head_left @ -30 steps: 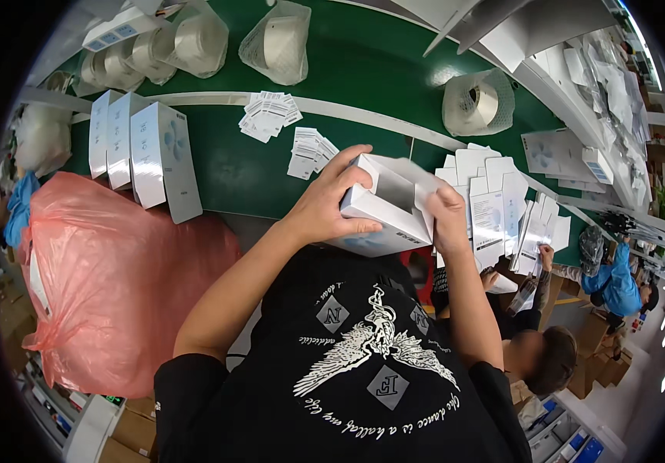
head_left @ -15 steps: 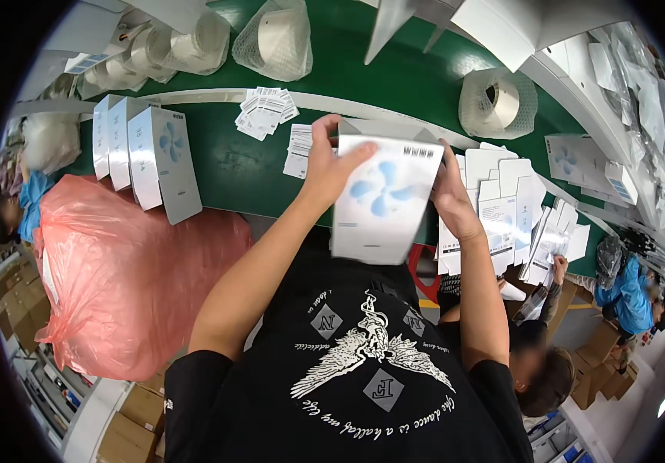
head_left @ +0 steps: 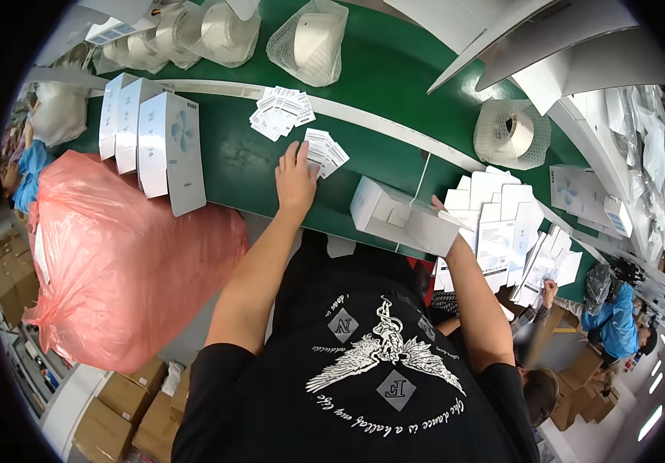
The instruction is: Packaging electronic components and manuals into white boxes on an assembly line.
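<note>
The open white box (head_left: 402, 220) sits right of centre on our green bench (head_left: 232, 162), our right hand (head_left: 460, 247) mostly hidden behind it — we cannot tell its grip. Our left hand (head_left: 297, 184), fingers loosely spread, reaches the paper slips (head_left: 329, 153) at upper centre.

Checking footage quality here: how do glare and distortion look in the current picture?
Head view: the white strip across the green table bows with fisheye distortion; head view: ceiling lights at lower right look blown out; head view: corners are black.
</note>
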The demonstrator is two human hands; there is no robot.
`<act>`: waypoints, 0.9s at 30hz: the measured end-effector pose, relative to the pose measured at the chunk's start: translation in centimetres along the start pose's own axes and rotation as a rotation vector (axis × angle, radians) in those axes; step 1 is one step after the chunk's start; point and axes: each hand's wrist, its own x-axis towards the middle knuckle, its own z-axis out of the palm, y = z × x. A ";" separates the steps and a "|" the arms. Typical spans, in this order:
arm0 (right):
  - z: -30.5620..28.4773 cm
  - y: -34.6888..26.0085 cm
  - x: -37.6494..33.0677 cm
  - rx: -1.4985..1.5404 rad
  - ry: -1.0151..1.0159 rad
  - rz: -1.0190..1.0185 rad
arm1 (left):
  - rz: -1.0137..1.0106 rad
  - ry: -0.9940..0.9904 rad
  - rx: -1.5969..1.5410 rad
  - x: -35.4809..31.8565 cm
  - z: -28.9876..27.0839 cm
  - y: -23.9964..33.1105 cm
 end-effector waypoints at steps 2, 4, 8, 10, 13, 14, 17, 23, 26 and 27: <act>2.0 -1.2 -2.1 -0.070 0.030 0.064 | -0.010 -0.083 0.013 1.5 -1.0 1.0; 1.3 -4.0 -2.2 -0.449 0.322 -0.092 | -0.010 -0.258 0.069 3.1 -1.7 1.7; -1.3 -11.9 -3.1 -0.888 0.874 -1.062 | -0.131 -0.188 -0.083 3.8 -0.7 -1.5; -2.3 -17.6 -4.3 -0.858 1.110 -1.168 | -0.136 -0.151 -0.100 3.2 -0.4 -2.5; -5.6 -25.2 -3.6 -1.188 1.383 -1.344 | -0.131 -0.084 -0.104 2.7 -1.5 -3.7; -5.6 -27.3 -3.5 -1.205 1.361 -1.317 | -0.121 -0.025 -0.120 2.2 -1.9 -3.8; -5.7 -31.2 -1.5 -1.294 1.103 -1.232 | -0.110 0.109 -0.135 1.0 -3.2 -3.4; -5.8 -33.5 3.0 -1.491 0.958 -0.773 | -0.095 0.349 -0.173 -0.9 -6.5 -1.3; -6.8 -32.6 4.0 -1.528 1.063 -0.707 | -0.117 0.369 -0.213 -2.5 -8.2 -1.2; -7.4 -32.6 4.2 -1.520 1.060 -0.703 | -0.144 0.353 -0.224 -2.7 -8.7 -1.2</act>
